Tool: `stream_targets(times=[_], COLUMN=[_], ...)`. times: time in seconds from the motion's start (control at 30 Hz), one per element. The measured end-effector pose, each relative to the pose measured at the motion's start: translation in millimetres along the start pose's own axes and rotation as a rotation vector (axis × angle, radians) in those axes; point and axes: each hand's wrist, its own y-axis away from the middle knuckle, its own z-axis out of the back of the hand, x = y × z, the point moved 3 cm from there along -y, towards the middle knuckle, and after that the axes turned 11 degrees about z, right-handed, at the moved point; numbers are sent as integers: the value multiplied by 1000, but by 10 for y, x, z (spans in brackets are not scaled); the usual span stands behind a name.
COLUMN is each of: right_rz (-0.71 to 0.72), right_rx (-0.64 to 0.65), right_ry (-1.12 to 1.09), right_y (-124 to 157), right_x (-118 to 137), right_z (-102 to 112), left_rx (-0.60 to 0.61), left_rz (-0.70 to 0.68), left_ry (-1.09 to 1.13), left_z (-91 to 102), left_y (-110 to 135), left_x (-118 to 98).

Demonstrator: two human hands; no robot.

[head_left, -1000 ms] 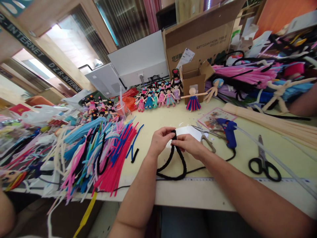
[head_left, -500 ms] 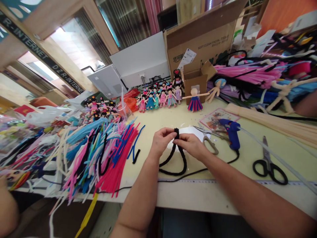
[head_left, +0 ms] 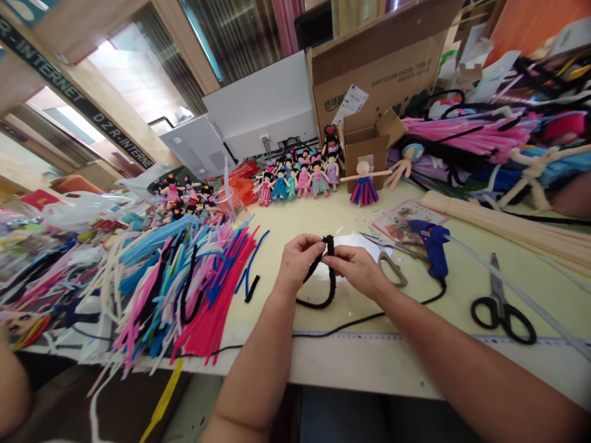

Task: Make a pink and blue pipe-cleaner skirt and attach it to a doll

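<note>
A fuzzy black pipe cleaner [head_left: 332,288] is bent into a loop that hangs between my hands above the table. My left hand [head_left: 301,258] pinches it near its upper end. From the other side my right hand [head_left: 353,264] grips the same pipe cleaner between thumb and fingers. The two fingertips nearly meet, and the top of the black strand sticks up above them. Beneath the hands lies a white sheet [head_left: 344,244]. Grey-handled scissors [head_left: 392,269] lie just right of my right hand, beside a blue glue gun [head_left: 434,246].
Black-handled scissors [head_left: 498,307] lie at the right. Bundled coloured pipe cleaners [head_left: 184,277] cover the left side. Small dolls [head_left: 300,175] stand at the back, near a doll in a striped skirt [head_left: 364,187] and a cardboard box [head_left: 364,147]. A cord [head_left: 341,326] crosses the front.
The black loop has narrowed and swung slightly left, and its top now splits around the fingertips. Both hands have shifted a little left and upward, still gripping it.
</note>
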Motion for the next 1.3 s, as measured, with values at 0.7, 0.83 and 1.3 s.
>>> stream_targets(times=[0.7,0.83,1.3], right_rz=[-30,-6,-25], right_rx=[-6,-3,-40], right_ry=[44,66,15], right_y=[6,9,-7], right_x=[-1,2,-6], right_z=[2,5,54], left_rx=[-66,-65,22], left_rz=[8,12,-1], left_ry=[-9,-4,-48], left_z=[-15,-29,-62], left_y=[10,22,2], left_x=[-18,-42,41])
